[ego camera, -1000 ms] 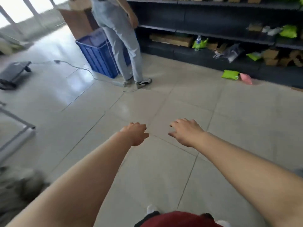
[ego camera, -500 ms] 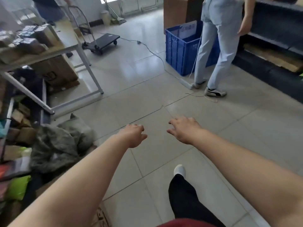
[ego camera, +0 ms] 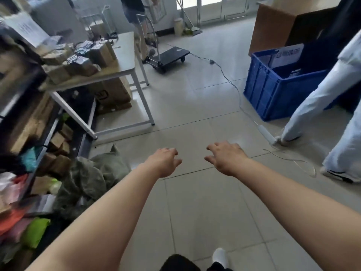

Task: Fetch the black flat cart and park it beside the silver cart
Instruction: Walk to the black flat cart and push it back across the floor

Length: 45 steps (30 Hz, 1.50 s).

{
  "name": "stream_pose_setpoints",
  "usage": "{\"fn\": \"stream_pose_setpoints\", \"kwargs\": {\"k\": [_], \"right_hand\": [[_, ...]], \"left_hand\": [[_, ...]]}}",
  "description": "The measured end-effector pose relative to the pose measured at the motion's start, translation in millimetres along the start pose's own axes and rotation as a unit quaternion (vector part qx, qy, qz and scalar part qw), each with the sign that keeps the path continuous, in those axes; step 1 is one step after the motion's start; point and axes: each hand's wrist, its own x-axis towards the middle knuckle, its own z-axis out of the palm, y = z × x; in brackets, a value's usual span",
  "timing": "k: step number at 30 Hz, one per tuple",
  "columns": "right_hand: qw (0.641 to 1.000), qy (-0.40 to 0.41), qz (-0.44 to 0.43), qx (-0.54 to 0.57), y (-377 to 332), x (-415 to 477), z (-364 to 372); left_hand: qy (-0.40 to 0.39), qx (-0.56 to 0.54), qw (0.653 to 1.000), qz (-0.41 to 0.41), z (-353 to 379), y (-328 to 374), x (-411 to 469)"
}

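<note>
Low in the frame's middle, the bare left hand [ego camera: 165,162] and bare right hand [ego camera: 226,158] reach out over the pale tiled floor [ego camera: 195,114], each grip loosely spread and holding nothing. Farther off at left stands the white metal-legged surface [ego camera: 125,55] stacked with boxes. Beyond it, upper centre, sits the black flat cart [ego camera: 169,56] with its upright silver handle, well apart from both hands.
</note>
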Motion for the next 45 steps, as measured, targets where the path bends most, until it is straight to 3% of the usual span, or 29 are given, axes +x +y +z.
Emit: {"fn": "stream_pose_setpoints", "kwargs": {"k": [11,19,28,33,38,45], "right_hand": [[1.000,-0.004,-0.005,0.016,68,237,-73],[1.000,-0.015,0.009,0.011,103,428,-128],[1.000,-0.009,-0.001,0.029,146,629,-190],[0.998,0.011,-0.018,0.056,186,767,-214],[0.998,-0.033,-0.016,0.050,223,889,-257],[0.997,-0.027,-0.012,0.066,227,1076,-330]], "left_hand": [[0.021,-0.028,0.999,-0.041,-96,-28,201],[-0.012,-0.016,0.999,-0.037,-196,-56,390],[0.010,0.012,1.000,-0.018,-312,-69,577],[0.038,0.006,0.998,-0.049,-366,-74,711],[0.023,-0.002,0.997,-0.080,-426,-77,816],[0.049,-0.061,0.987,-0.139,-524,-136,945]]}}
